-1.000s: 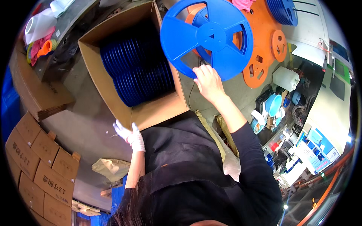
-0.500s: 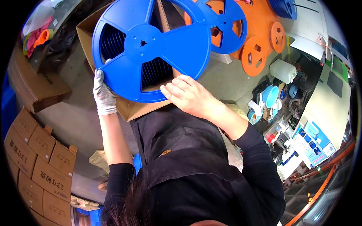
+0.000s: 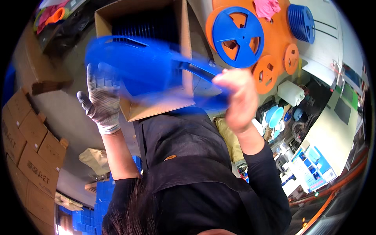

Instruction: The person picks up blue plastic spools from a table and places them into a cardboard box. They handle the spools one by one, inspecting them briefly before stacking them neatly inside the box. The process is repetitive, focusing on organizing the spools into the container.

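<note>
A large blue plastic reel (image 3: 149,70), smeared by motion, is tilted nearly flat in front of me between both hands. My left hand (image 3: 102,100), in a grey knit glove, presses its spread fingers against the reel's left rim. My right hand (image 3: 239,98), bare, grips the right rim. Just behind the reel an open cardboard box (image 3: 156,109) holds several upright blue reels (image 3: 156,23).
Another blue reel (image 3: 237,37) lies on a big orange reel (image 3: 280,37), with smaller orange reels (image 3: 266,73) and a stack of blue reels (image 3: 301,21) nearby. A white container (image 3: 290,93) stands to the right. Stacked brown cartons (image 3: 31,152) are at the left.
The blue reel has swung from upright and facing me to nearly flat, lower and further right. My left hand has come up and now spreads along its rim.
</note>
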`<control>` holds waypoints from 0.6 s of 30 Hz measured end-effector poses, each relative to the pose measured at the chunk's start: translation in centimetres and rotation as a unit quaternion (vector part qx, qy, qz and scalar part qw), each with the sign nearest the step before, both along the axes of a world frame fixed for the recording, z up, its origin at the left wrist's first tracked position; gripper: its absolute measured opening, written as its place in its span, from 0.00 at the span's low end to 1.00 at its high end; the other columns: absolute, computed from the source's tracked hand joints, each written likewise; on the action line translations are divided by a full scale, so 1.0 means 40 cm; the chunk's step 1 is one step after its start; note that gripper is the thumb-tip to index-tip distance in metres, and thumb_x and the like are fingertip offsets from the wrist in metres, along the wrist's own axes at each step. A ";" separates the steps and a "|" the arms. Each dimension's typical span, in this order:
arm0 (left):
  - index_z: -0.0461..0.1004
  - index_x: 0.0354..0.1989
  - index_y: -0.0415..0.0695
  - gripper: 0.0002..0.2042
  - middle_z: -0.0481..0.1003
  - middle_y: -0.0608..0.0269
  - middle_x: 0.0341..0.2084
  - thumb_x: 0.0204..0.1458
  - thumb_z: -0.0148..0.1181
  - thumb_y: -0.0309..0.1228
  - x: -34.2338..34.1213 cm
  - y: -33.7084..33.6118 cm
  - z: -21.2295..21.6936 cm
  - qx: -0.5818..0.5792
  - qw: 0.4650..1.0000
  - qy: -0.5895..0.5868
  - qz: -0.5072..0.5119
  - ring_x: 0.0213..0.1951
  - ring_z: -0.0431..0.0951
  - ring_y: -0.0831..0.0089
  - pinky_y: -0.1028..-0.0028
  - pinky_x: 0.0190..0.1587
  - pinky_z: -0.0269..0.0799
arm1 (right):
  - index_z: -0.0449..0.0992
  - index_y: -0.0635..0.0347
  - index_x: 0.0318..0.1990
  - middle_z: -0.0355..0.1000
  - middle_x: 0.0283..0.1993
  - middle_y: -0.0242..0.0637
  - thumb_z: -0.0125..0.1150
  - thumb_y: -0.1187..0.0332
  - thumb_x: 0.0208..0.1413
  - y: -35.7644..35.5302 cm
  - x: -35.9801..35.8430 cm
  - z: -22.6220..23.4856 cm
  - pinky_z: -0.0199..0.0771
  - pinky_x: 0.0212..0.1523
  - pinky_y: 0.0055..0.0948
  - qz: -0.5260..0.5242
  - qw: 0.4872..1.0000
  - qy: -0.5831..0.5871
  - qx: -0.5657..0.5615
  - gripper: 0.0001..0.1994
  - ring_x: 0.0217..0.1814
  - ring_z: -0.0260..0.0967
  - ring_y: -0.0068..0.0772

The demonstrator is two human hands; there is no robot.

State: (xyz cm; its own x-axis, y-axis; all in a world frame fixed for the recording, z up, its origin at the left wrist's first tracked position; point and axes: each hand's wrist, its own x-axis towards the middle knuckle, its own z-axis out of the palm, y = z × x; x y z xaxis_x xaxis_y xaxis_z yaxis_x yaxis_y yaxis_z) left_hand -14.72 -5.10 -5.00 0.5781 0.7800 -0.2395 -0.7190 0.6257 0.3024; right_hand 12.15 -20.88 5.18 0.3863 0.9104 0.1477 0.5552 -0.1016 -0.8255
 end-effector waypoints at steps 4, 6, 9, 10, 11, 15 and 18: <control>0.50 0.70 0.45 0.32 0.52 0.55 0.69 0.63 0.44 0.49 -0.045 -0.029 -0.058 0.184 0.817 0.546 0.024 0.70 0.49 0.60 0.59 0.71 0.39 | 0.72 0.66 0.43 0.74 0.34 0.38 0.47 0.55 0.67 -0.017 0.029 -0.073 0.77 0.35 0.28 -0.283 0.797 0.527 -0.088 0.19 0.30 0.74 0.29; 0.49 0.70 0.44 0.31 0.49 0.55 0.69 0.64 0.43 0.49 -0.047 -0.055 -0.055 0.108 0.850 0.514 0.020 0.70 0.48 0.60 0.59 0.70 0.41 | 0.72 0.66 0.43 0.72 0.33 0.37 0.47 0.58 0.67 -0.037 0.013 -0.111 0.78 0.33 0.31 -0.290 0.706 0.642 -0.068 0.17 0.27 0.74 0.29; 0.50 0.70 0.43 0.31 0.51 0.53 0.68 0.64 0.44 0.49 -0.065 -0.101 -0.075 0.066 0.864 0.500 0.019 0.68 0.52 0.59 0.61 0.69 0.46 | 0.72 0.65 0.43 0.71 0.31 0.35 0.47 0.61 0.66 -0.053 -0.004 -0.155 0.78 0.33 0.31 -0.301 0.671 0.671 -0.088 0.15 0.27 0.72 0.28; 0.51 0.69 0.42 0.31 0.52 0.53 0.68 0.64 0.43 0.49 -0.066 -0.105 -0.069 0.055 0.865 0.498 0.010 0.68 0.53 0.60 0.62 0.69 0.47 | 0.72 0.65 0.43 0.71 0.31 0.35 0.47 0.61 0.66 -0.055 -0.004 -0.166 0.78 0.33 0.31 -0.303 0.663 0.678 -0.092 0.14 0.27 0.72 0.28; 0.52 0.69 0.42 0.31 0.54 0.53 0.67 0.64 0.43 0.49 -0.065 -0.109 -0.062 0.045 0.867 0.496 0.000 0.67 0.55 0.60 0.62 0.69 0.49 | 0.72 0.65 0.44 0.71 0.31 0.35 0.47 0.62 0.66 -0.057 -0.003 -0.176 0.77 0.33 0.31 -0.305 0.655 0.685 -0.096 0.14 0.27 0.72 0.28; 0.54 0.68 0.39 0.31 0.58 0.53 0.65 0.64 0.43 0.48 -0.048 -0.115 -0.030 0.010 0.876 0.483 0.000 0.64 0.60 0.61 0.64 0.68 0.52 | 0.71 0.63 0.44 0.70 0.31 0.34 0.46 0.62 0.66 -0.065 0.003 -0.214 0.76 0.33 0.31 -0.305 0.646 0.691 -0.110 0.13 0.27 0.70 0.26; 0.53 0.68 0.38 0.31 0.58 0.53 0.65 0.64 0.43 0.48 -0.062 -0.119 -0.044 0.012 0.874 0.486 0.004 0.64 0.60 0.61 0.64 0.67 0.52 | 0.71 0.63 0.44 0.70 0.32 0.33 0.46 0.62 0.66 -0.058 0.004 -0.217 0.76 0.33 0.31 -0.301 0.653 0.685 -0.115 0.13 0.27 0.70 0.26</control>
State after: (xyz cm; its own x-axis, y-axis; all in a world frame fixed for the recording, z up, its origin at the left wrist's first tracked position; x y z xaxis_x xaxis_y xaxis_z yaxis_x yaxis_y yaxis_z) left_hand -17.20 -9.87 -6.77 0.1048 0.7946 -0.5980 -0.1186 0.6070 0.7858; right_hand 12.30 -23.20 -3.51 0.3099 0.4693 -0.8269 -0.8873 -0.1697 -0.4289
